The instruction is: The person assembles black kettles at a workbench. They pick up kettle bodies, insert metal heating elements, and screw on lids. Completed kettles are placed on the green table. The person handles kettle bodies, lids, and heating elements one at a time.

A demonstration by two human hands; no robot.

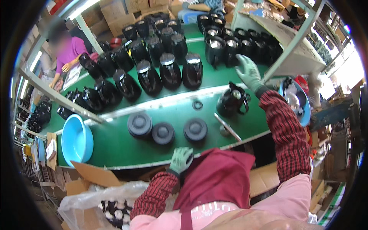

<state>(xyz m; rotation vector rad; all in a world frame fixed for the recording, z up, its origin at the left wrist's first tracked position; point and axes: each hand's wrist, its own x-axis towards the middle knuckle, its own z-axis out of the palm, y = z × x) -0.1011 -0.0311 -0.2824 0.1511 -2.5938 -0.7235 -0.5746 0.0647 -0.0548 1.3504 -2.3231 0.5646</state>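
Note:
My right hand [250, 73], in a pale green glove, is stretched out at the right with fingers apart and nothing in it. Just beyond it stand open-topped black jugs [232, 50] with shiny insides. Nearer to me, another black jug [229, 102] with a handle is on the green bench [176, 115]. My left hand [181, 160], gloved too, is curled at the bench's front edge around something dark that is mostly hidden. Round black parts like lids, one [163, 133] in the middle, lie beyond it. A small black ring [197, 105] and a slim light-coloured bar [227, 126] lie near the jug.
Rows of black jugs with silvery tops [170, 71] stand behind a pale rail [161, 102]. Light blue basins flank the bench, one at left [89, 140], one holding parts at right [306, 115]. A plastic-lined carton [94, 174] is below. Another person [73, 50] sits far left.

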